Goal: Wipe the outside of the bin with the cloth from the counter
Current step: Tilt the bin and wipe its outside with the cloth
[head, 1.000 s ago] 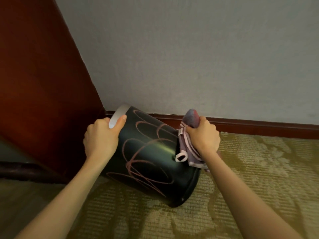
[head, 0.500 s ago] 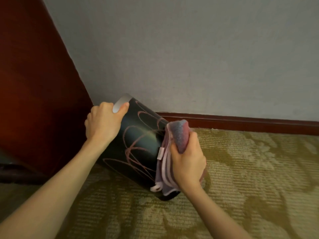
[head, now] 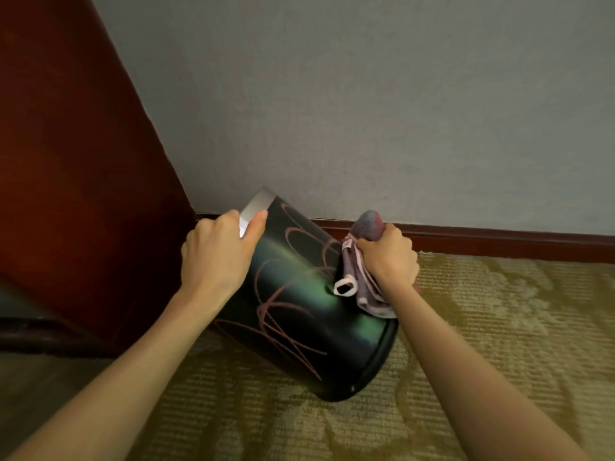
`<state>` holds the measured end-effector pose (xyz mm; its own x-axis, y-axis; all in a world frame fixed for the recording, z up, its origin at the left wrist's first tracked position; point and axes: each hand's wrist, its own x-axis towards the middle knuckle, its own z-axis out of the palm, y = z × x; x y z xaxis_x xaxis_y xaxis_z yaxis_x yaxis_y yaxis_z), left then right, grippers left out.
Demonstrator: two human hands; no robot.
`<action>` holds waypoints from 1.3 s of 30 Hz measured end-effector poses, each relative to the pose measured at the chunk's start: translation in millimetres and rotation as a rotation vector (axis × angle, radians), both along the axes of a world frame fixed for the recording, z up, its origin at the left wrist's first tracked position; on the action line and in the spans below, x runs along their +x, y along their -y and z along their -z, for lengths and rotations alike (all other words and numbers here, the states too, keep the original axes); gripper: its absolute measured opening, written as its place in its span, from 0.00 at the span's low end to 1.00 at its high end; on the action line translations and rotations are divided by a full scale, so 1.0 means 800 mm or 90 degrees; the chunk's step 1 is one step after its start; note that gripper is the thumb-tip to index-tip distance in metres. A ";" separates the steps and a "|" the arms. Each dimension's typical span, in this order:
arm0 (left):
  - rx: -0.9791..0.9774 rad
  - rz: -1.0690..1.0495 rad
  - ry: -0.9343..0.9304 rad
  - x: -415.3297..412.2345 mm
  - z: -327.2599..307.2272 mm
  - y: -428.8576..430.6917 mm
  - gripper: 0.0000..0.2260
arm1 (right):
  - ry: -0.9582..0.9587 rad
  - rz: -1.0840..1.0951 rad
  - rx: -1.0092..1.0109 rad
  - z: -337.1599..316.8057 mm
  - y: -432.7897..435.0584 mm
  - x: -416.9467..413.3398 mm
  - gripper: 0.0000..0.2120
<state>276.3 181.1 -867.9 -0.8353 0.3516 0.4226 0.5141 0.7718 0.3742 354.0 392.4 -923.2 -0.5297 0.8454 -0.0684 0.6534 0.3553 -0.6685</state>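
A dark glossy bin [head: 299, 314] with pink scribbles on its side is tilted over on the carpet, its silver rim up at the left and its base low at the right. My left hand [head: 218, 257] grips the rim, thumb on the outer wall. My right hand [head: 387, 256] is closed around a bunched purple-pink cloth [head: 357, 281] and presses it against the bin's upper right side. A white loop tag hangs from the cloth over the bin wall.
A dark red wooden panel [head: 76, 181] stands close on the left of the bin. Behind it are a grey wall [head: 366, 104] and a dark red skirting board [head: 499, 241]. Patterned olive carpet [head: 499, 327] covers the floor to the right and front.
My right hand has carried the cloth from the bin's lower side near the base back up to its upper right side. My left hand stays on the rim.
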 end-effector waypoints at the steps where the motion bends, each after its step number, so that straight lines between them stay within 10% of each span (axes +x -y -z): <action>1: -0.005 0.000 -0.003 -0.001 -0.001 0.000 0.23 | -0.012 0.009 0.009 0.000 0.004 0.002 0.21; 14: -0.001 -0.031 -0.001 -0.011 -0.003 -0.018 0.22 | -0.304 -0.015 0.209 0.012 0.126 0.060 0.16; 30: 0.012 -0.016 -0.029 0.010 0.000 -0.010 0.24 | -0.109 0.025 -0.035 -0.011 0.026 0.000 0.18; 39: 0.001 -0.056 0.022 -0.017 0.003 -0.005 0.24 | -0.197 0.005 0.143 -0.015 0.084 0.009 0.15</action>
